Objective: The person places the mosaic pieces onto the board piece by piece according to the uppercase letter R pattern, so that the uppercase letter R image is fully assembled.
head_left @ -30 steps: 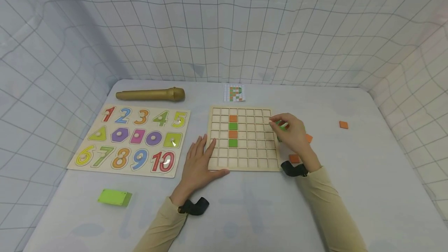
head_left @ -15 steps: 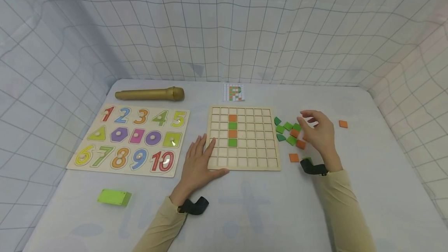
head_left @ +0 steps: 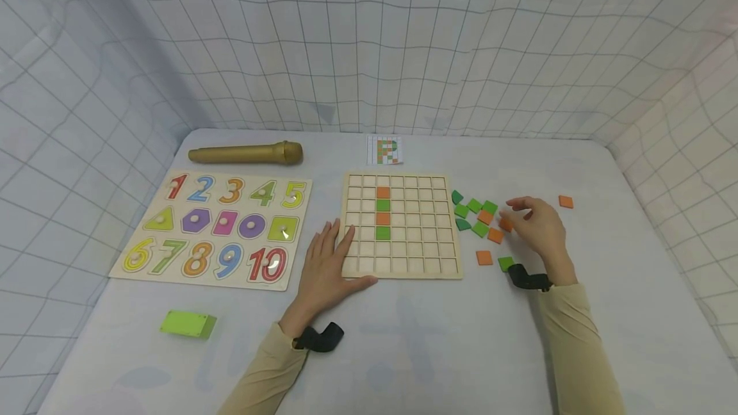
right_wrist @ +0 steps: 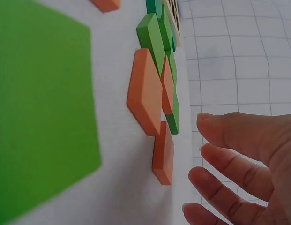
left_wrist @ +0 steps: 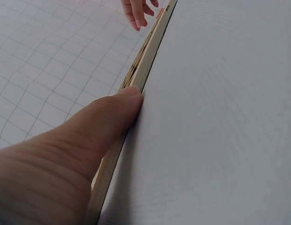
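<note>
My left hand (head_left: 324, 272) rests with spread fingers on the left edge of a wooden grid board (head_left: 421, 270). Its thumb (left_wrist: 122, 105) lies along the board's front edge in the left wrist view. One column of the grid holds orange and green square tiles, alternating. My right hand (head_left: 537, 229) hovers beside a loose orange tile (head_left: 506, 225), to the right of the board. In the right wrist view its thumb (right_wrist: 229, 131) and fingers are apart, with nothing between them. Several green tiles (head_left: 480, 229) and other orange tiles (right_wrist: 144, 91) lie between that hand and the board.
A number and shape puzzle (head_left: 213, 229) lies left of the board, with a gold microphone (head_left: 245, 153) behind it. A pattern card (head_left: 385, 150) sits behind the board. One green block (head_left: 187, 324) stands front left; a lone orange tile (head_left: 566, 202) lies far right.
My right hand has moved from the board's right edge rightward past the loose tiles, then slightly down toward an orange one. My left hand has stayed in place.
</note>
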The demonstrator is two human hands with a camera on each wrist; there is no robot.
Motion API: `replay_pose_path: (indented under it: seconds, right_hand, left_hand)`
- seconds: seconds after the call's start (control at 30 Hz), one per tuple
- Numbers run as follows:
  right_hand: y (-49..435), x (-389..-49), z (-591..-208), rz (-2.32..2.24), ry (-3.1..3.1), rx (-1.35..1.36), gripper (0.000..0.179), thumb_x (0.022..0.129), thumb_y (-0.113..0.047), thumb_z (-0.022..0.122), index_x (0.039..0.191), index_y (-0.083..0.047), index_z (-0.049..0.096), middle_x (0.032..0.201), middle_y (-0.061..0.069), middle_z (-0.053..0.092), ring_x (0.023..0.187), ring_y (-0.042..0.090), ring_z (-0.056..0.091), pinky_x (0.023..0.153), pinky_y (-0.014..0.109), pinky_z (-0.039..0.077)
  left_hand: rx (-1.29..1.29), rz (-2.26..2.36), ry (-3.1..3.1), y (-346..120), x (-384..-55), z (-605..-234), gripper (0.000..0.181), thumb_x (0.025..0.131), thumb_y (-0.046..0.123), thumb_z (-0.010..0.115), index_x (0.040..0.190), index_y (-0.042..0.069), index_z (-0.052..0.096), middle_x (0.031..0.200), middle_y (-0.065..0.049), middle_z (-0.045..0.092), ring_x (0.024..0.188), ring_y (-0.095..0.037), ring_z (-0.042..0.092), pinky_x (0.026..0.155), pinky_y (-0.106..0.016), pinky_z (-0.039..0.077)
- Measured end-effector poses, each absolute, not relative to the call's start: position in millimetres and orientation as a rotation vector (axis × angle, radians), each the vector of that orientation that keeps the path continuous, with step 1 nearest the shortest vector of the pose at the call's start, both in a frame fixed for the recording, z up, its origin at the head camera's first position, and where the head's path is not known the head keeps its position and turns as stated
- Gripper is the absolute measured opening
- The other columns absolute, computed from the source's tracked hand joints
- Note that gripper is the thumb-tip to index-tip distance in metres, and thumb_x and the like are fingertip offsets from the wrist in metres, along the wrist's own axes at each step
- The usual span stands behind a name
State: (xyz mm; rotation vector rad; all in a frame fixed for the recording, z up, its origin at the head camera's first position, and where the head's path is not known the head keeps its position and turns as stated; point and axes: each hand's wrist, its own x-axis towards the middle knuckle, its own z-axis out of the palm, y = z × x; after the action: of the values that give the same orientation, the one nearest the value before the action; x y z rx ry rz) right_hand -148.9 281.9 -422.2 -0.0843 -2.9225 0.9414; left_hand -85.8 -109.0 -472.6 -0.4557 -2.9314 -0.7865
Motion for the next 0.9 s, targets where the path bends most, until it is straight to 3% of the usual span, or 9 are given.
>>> replay_pose_path:
  seconds: [0.47, 0.9]
  right_hand:
    - [289.7, -146.0, -426.9, 0.918, -3.050, -0.091, 0.041, 0.088, -0.032, 0.069, 0.110, 0.002, 0.065, 0.097, 0.017, 0.062, 0.082, 0.028, 0.054, 0.061, 0.033, 0.041]
    - [289.2, -143.1, -429.1, 0.928, -3.059, -0.026, 0.033, 0.088, -0.029, 0.068, 0.104, -0.001, 0.059, 0.093, 0.017, 0.061, 0.081, 0.030, 0.055, 0.063, 0.034, 0.040]
  left_hand:
    - [-0.460, -0.787, -2.926, -109.4, -85.2, -473.7, 0.102, 0.071, 0.061, 0.072, 0.148, 0.006, 0.032, 0.153, -0.020, 0.020, 0.142, -0.032, 0.007, 0.113, -0.046, 0.004]
    - [-0.470, -0.794, -2.914, -108.7, -84.9, -471.8, 0.102, 0.071, 0.060, 0.072, 0.147, 0.006, 0.033, 0.153, -0.021, 0.020, 0.142, -0.032, 0.008, 0.112, -0.047, 0.006]
